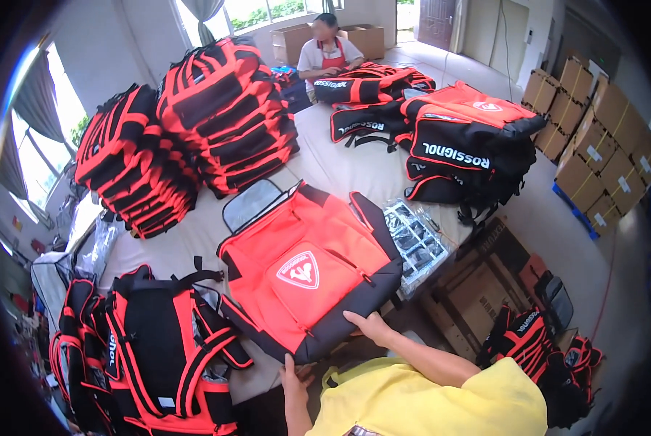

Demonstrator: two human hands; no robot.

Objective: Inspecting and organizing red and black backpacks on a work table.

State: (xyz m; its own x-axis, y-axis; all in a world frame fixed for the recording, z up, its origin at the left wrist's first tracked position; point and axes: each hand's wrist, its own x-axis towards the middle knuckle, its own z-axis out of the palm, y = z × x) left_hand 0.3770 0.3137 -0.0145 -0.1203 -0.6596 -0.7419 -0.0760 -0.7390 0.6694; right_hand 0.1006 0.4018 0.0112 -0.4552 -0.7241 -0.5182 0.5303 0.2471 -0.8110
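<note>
A red and black backpack lies on the table in front of me, its red panel with a white shield emblem facing up. A grey flap sticks out at its far end. My left hand pinches the black near edge at the corner, thumb on top and fingers partly hidden below. Farther right along that same edge, my right hand is closed on the black base, its thumb on top and its fingers mostly hidden underneath. Beside the left hand lies another backpack, straps facing up.
Two tall stacks of backpacks stand at the far left of the table. More backpacks lie at the far right, where a co-worker sits behind. Clear plastic packets rest by the right edge. Cartons are piled beyond.
</note>
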